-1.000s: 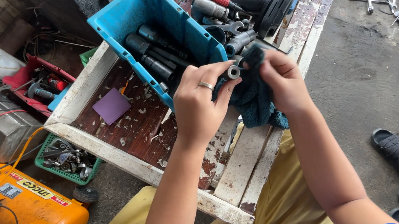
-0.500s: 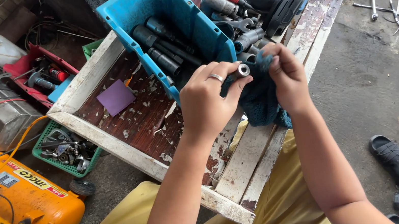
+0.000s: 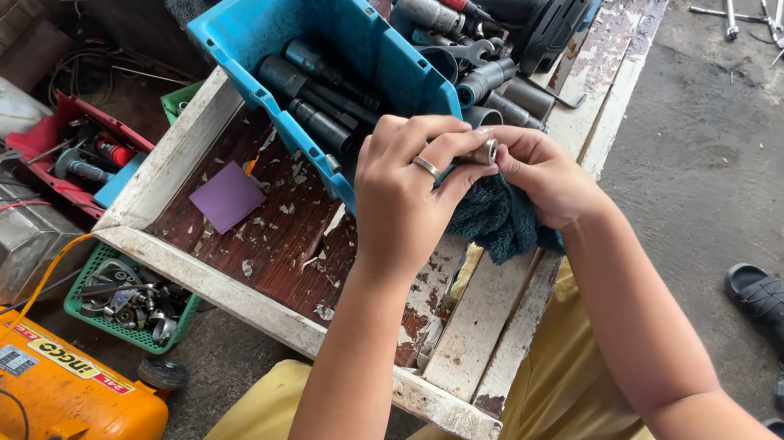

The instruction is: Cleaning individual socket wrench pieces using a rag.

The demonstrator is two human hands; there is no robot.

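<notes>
A person looks down at both hands, raised over a worn wooden bench (image 3: 486,324) with peeling red paint and pale edges. The left hand (image 3: 404,198), wearing a ring, closes its fingers (image 3: 448,147) on a small silver metal socket (image 3: 488,151), pinching it at the tip. The right hand (image 3: 543,175) meets it from the other side, fingers closed around a dark teal cloth (image 3: 503,220) that hangs below and is pressed against the socket. The wiping looks to be underway on this one piece.

Just behind the hands sits a blue plastic bin (image 3: 325,17) holding several dark cylindrical sockets (image 3: 316,99); more loose sockets lie beside it, in front of a dark power tool (image 3: 525,1) in a blue case. Whether those are already cleaned cannot be told. A purple square pad (image 3: 227,196) lies on the bench. An orange compressor (image 3: 22,400) stands on the floor at left.
</notes>
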